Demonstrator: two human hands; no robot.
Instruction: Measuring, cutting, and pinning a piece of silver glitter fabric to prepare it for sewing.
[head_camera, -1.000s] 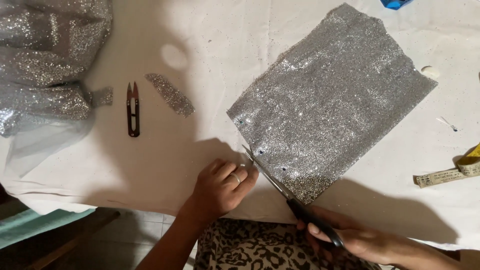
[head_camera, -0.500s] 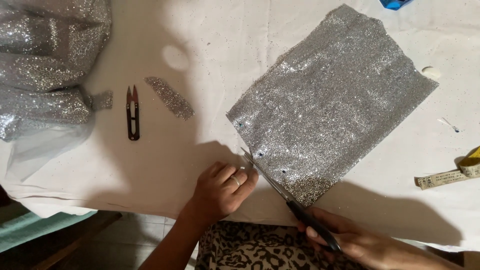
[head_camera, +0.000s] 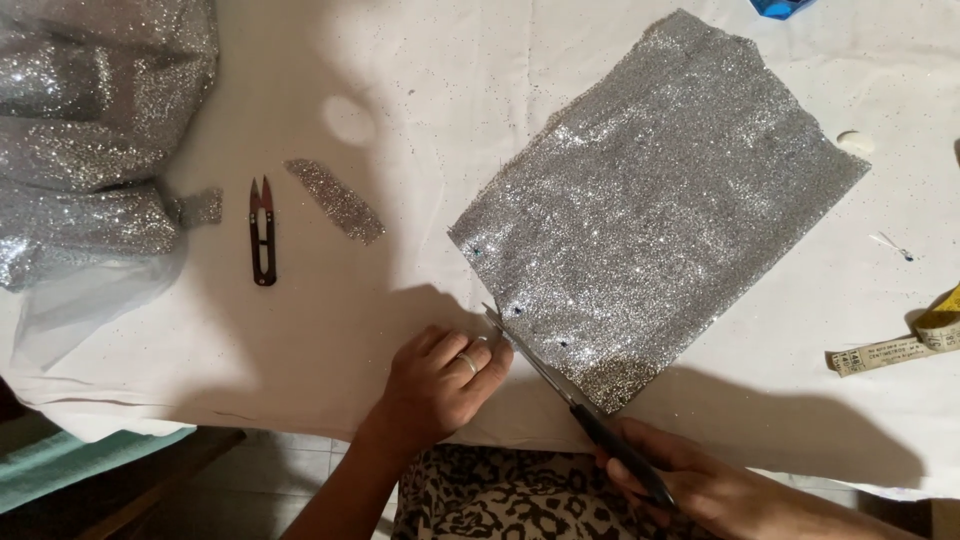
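Observation:
A rectangular piece of silver glitter fabric (head_camera: 655, 210) lies tilted on the white table cover (head_camera: 420, 90), with small blue-headed pins along its near left edge. My right hand (head_camera: 690, 485) grips the dark handles of long scissors (head_camera: 560, 385), whose blades run up along that pinned edge. Fingers curled, my left hand (head_camera: 440, 385), wearing a ring, rests on the cloth just left of the blade tips, touching the fabric's edge.
Small black thread snips (head_camera: 262, 232) and a narrow glitter scrap (head_camera: 335, 200) lie at centre left. A heap of silver glitter cloth (head_camera: 85, 130) fills the far left. A tape measure (head_camera: 895, 345) lies at the right edge, chalk (head_camera: 855, 141) above it.
The scissor blades have crept slightly forward along the pinned edge, and my left hand has shifted a little with them. Everything else stays put.

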